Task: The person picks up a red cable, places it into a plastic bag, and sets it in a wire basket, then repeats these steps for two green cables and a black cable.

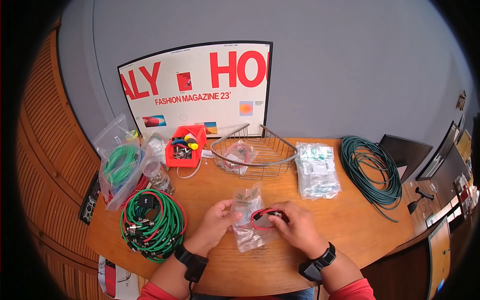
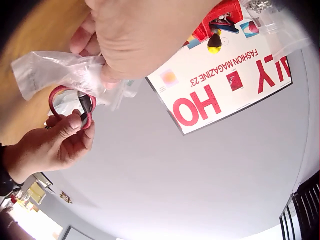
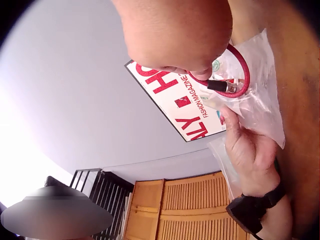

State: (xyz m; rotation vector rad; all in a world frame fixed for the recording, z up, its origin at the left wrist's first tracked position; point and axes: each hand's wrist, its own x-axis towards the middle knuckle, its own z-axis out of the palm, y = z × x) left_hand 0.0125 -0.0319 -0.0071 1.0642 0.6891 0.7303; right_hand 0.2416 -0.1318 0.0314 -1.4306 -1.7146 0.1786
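Note:
A clear plastic bag [image 1: 248, 240] with green print is pinched at its left edge by my left hand [image 1: 218, 223]. My right hand [image 1: 298, 228] grips a small coiled red cable [image 1: 256, 227] with black connectors, held over the bag's right side. In the left wrist view the red cable [image 2: 56, 96] forms a loop beside the crumpled bag [image 2: 45, 75]. The right wrist view shows a black and silver connector [image 3: 219, 86] lying across the cable loop, in front of the bag [image 3: 267, 95]. Whether any of the cable is inside the bag, I cannot tell.
Behind the hands stands a wire basket [image 1: 255, 176] with a bagged cable inside. A red bin [image 1: 181, 162] and green cable coils [image 1: 172, 227] are on the left; stacked plastic bags [image 1: 318, 182] and a dark green coil [image 1: 350, 165] are on the right.

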